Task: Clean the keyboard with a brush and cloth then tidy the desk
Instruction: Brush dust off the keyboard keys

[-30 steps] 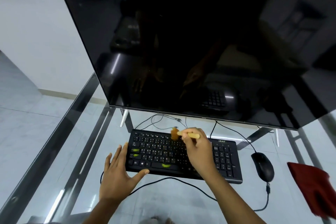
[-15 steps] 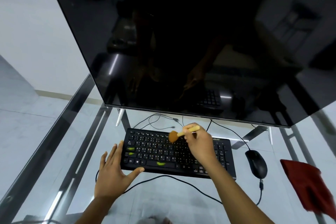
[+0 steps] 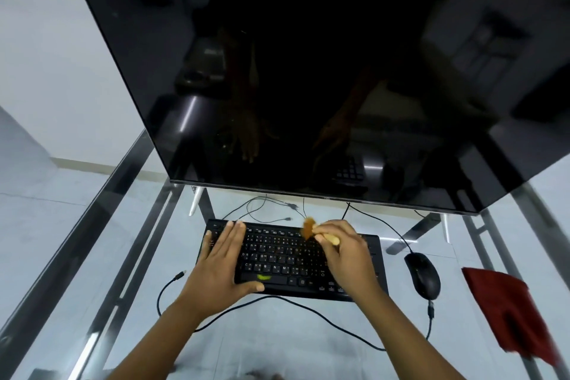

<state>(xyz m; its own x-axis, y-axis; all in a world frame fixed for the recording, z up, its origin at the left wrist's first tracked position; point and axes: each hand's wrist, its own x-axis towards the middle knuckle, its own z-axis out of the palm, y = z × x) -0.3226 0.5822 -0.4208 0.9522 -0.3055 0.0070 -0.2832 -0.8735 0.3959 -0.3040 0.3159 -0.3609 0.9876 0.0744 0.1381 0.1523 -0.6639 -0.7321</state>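
Right hand pinches the brush over the keyboard's top row, mid-desk near the front edge; left hand lies spread flat, steadying it. Best to flick lightly outward, keeping bristles between keys.

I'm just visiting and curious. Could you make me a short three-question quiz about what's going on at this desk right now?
1. True or false: the red cloth is being wiped over the keyboard.
2. Which hand holds the brush? A) the left hand B) the right hand C) neither
3. Fill in: the black object lying between the keyboard and the cloth is a ____.

Key
1. False: the cloth lies untouched at the desk's right side.
2. B: the right hand grips the brush at the keyboard's top edge, while the left rests flat on the keys.
3. Mouse.
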